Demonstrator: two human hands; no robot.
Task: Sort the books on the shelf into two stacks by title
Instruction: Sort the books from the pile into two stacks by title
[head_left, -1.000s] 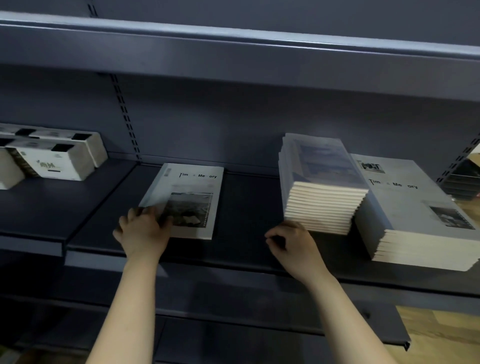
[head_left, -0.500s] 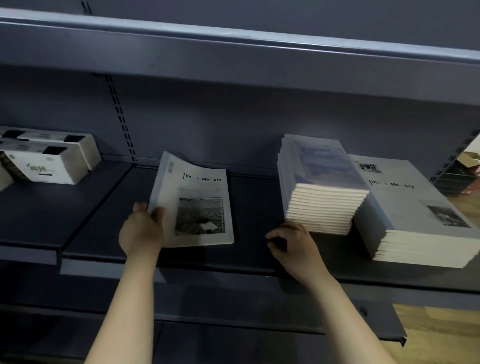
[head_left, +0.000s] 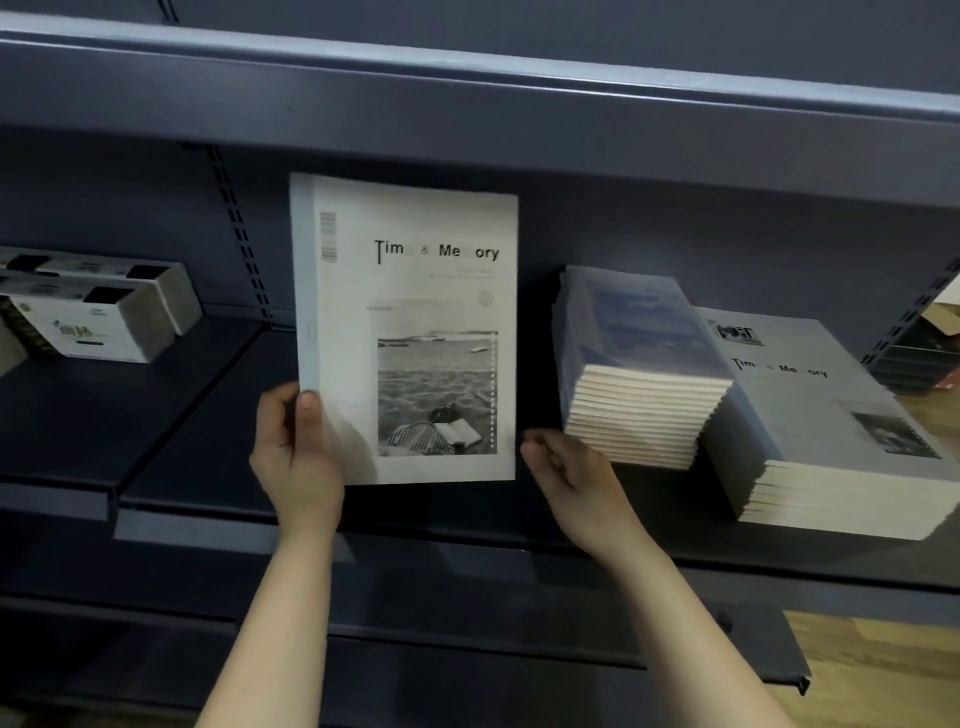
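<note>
My left hand (head_left: 296, 457) grips the lower left corner of a white "Time & Memory" book (head_left: 415, 322), held upright above the dark shelf (head_left: 197, 467), its cover facing me. My right hand (head_left: 576, 483) hovers loosely curled just right of the book's lower right corner, holding nothing. To the right stands a stack of blue-covered books (head_left: 639, 364). Beside it, further right, lies a stack of "Time & Memory" books (head_left: 821, 421); the blue stack leans partly over its left edge.
White boxes (head_left: 93, 317) sit on the neighbouring shelf section at the left. An upper shelf (head_left: 467, 93) overhangs the work area. A lower shelf (head_left: 519, 639) juts out beneath my arms. Wooden floor (head_left: 872, 670) shows at the lower right.
My left hand lifted the "Time & Memory" book off the shelf and tipped it upright. My right hand has risen slightly toward the book's lower right corner.
</note>
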